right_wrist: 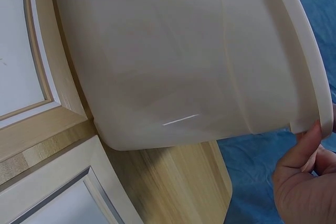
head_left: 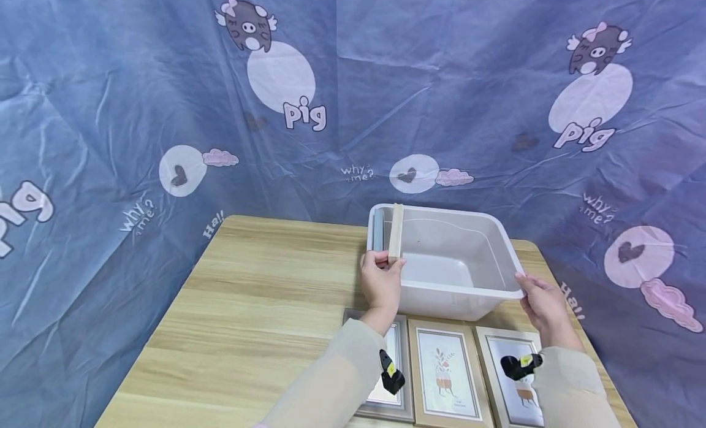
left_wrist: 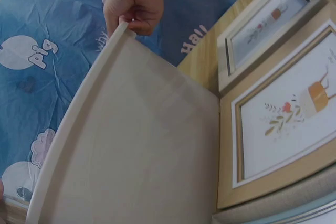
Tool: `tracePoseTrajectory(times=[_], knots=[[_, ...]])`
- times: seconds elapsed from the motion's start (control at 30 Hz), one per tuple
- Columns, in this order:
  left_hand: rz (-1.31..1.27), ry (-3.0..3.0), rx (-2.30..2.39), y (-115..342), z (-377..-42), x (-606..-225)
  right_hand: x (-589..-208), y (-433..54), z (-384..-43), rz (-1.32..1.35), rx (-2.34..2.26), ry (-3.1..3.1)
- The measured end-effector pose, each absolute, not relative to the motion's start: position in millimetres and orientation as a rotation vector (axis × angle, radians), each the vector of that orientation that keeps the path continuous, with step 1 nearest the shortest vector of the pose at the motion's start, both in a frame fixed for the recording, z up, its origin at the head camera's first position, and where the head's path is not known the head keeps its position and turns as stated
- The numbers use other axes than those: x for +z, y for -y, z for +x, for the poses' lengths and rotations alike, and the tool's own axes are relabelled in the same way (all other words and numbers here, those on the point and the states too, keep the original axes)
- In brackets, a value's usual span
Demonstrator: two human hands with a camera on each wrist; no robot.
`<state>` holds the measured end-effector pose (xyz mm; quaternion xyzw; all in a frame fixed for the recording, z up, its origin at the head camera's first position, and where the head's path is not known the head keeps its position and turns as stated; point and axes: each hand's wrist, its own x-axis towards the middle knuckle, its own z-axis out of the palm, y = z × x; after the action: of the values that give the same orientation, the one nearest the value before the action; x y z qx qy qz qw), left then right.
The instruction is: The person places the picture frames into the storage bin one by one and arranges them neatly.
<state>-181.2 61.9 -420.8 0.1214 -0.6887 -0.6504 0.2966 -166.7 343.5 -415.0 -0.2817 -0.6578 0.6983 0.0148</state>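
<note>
A white plastic bin [head_left: 452, 299] stands at the back right of the table. My left hand [head_left: 380, 287] is at its near left corner and grips the near end of a light wooden picture frame [head_left: 396, 232], which stands on edge inside the bin. A blue-grey frame [head_left: 377, 232] stands beside it along the bin's left wall. My right hand [head_left: 543, 305] pinches the rim at the near right corner. The right wrist view shows the thumb and fingers of that hand [right_wrist: 307, 182] on the rim [right_wrist: 320, 87].
In front of the bin lie a grey picture frame [head_left: 407, 366], a tan one [head_left: 480, 379] with a plant print, and a pale one [head_left: 491, 354], side by side under my forearms. A blue patterned cloth [head_left: 353, 109] hangs behind the wooden table [head_left: 242, 299].
</note>
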Motion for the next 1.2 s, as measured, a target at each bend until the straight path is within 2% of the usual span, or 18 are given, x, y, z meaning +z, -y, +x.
tracePoseTrajectory(times=[0.2,0.5,0.73,0.87,1.2], knots=[[0.307,1.907,-1.655,-60,-181,-423,-414,-342,-165,-0.821,2.218,2.023],[0.316,1.954,-1.503,-57,-183,-430,-413,-339,-166,-0.877,2.174,2.042],[0.344,1.970,-1.433,-55,-186,-434,-428,-351,-175,-0.903,2.155,2.049],[0.322,1.967,-1.407,-55,-186,-435,-413,-338,-167,-0.914,2.165,2.032],[0.297,1.998,-1.288,-52,-190,-446,-414,-338,-168,-0.867,2.142,2.055]])
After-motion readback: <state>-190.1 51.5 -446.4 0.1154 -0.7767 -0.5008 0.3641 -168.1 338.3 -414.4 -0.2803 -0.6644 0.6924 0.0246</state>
